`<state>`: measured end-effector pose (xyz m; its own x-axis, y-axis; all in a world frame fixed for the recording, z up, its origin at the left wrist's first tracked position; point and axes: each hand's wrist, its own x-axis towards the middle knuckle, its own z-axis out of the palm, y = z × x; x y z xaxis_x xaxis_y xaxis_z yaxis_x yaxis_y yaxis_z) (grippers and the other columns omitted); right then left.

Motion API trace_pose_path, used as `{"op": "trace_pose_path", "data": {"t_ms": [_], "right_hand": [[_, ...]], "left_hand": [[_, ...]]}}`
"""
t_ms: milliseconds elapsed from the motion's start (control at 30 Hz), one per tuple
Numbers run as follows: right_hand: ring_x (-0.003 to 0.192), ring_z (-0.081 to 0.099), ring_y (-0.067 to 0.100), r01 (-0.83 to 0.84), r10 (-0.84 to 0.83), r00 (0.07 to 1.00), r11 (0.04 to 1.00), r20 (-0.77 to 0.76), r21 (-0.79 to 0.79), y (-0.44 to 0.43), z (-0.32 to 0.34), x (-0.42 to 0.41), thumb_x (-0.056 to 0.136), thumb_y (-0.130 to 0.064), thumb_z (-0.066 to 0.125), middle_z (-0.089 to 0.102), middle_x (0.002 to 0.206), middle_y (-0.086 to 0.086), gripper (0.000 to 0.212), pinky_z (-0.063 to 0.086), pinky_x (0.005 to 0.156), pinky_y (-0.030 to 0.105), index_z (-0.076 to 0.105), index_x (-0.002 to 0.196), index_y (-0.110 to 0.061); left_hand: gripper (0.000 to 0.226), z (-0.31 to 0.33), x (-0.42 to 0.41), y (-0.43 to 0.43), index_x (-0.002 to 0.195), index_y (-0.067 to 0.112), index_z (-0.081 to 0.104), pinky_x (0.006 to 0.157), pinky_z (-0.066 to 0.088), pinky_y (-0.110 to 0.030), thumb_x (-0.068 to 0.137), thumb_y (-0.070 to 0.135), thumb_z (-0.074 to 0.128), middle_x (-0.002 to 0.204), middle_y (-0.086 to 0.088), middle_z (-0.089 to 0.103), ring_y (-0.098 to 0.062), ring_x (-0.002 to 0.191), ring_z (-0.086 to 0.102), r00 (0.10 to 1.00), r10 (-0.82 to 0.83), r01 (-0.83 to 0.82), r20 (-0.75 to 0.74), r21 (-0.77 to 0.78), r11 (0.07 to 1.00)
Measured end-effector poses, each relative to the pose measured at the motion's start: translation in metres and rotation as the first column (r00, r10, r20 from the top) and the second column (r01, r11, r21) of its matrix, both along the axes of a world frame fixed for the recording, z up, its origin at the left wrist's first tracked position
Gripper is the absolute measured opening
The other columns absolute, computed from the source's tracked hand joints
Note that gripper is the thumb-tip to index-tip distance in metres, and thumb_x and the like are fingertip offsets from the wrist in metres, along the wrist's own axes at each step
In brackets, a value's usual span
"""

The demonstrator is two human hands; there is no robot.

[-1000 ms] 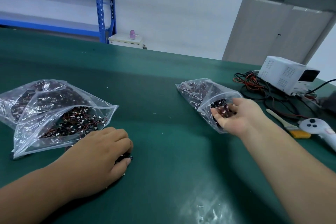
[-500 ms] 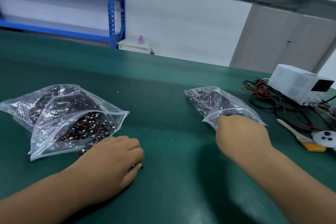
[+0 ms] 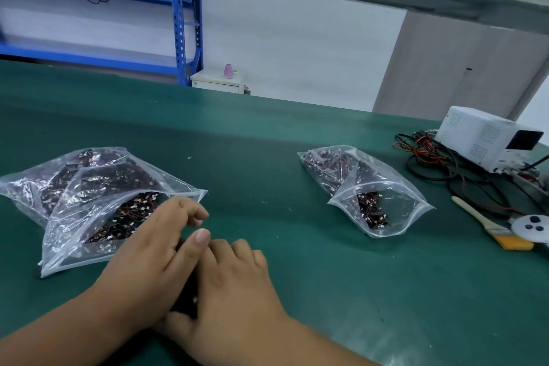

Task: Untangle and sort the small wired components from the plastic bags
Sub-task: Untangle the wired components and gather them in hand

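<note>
fingers of left hand (image 3: 148,264) and right hand (image 3: 237,291) curl, seemingly pinching dark tangled wires (image 3: 186,304)

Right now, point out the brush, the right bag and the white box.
Brush (image 3: 488,226): head view, where the handle meets the yellow bristles.
Right bag (image 3: 367,196): head view, mid-bag plastic over the components.
White box (image 3: 487,137): head view, its vented near face.

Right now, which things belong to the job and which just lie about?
Job: left clear plastic bags of wired components; right clear plastic bag; left hand; right hand.
Idle: white box device; red-black cable tangle; yellow-bristled brush; white round controller.
</note>
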<state>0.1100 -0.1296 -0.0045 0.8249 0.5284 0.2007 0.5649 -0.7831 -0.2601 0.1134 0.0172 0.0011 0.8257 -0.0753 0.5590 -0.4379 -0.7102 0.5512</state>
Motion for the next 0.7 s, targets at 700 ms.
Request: {"op": "trace_pose_path", "data": {"t_ms": [700], "right_hand": [[0.048, 0.053, 0.008, 0.349, 0.234, 0.793, 0.582, -0.562, 0.735, -0.033, 0.008, 0.039, 0.102, -0.021, 0.054, 0.061, 0.062, -0.006, 0.024, 0.042, 0.041, 0.022, 0.068, 0.083, -0.025]], "left_hand": [[0.062, -0.001, 0.002, -0.002, 0.130, 0.072, 0.021, 0.091, 0.021, 0.006, 0.087, 0.053, 0.062, 0.117, 0.049, 0.039, 0.018, 0.118, 0.039, 0.983, -0.048, 0.101, -0.177, 0.302, 0.948]]}}
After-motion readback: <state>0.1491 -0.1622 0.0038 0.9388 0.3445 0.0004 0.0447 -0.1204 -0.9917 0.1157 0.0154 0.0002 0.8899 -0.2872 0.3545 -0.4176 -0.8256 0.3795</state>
